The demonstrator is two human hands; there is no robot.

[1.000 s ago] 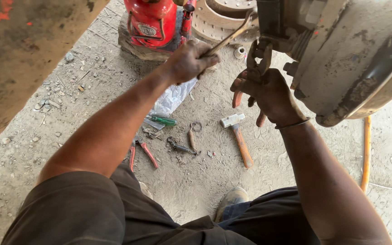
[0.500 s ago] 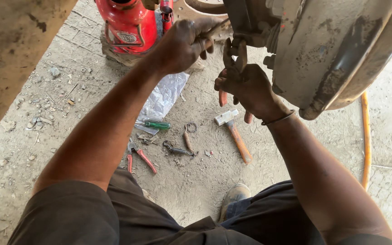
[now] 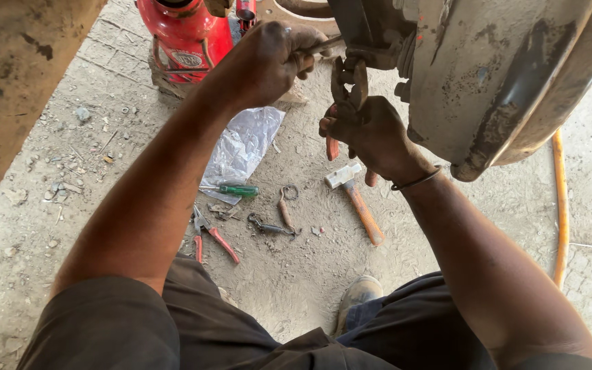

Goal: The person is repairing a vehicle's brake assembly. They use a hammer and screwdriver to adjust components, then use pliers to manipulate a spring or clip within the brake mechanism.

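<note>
Orange pliers (image 3: 348, 89) in R hand (image 3: 371, 133).

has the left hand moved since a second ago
Yes. The left hand has shifted away from the person toward the red jack; it was level with the jack's base, and now sits beside its body, gripping a thin metal tool.

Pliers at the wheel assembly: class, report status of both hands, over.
Right hand clamps pliers at the assembly. Left hand grips thin metal tool. Hammer lies below, clear.
</note>
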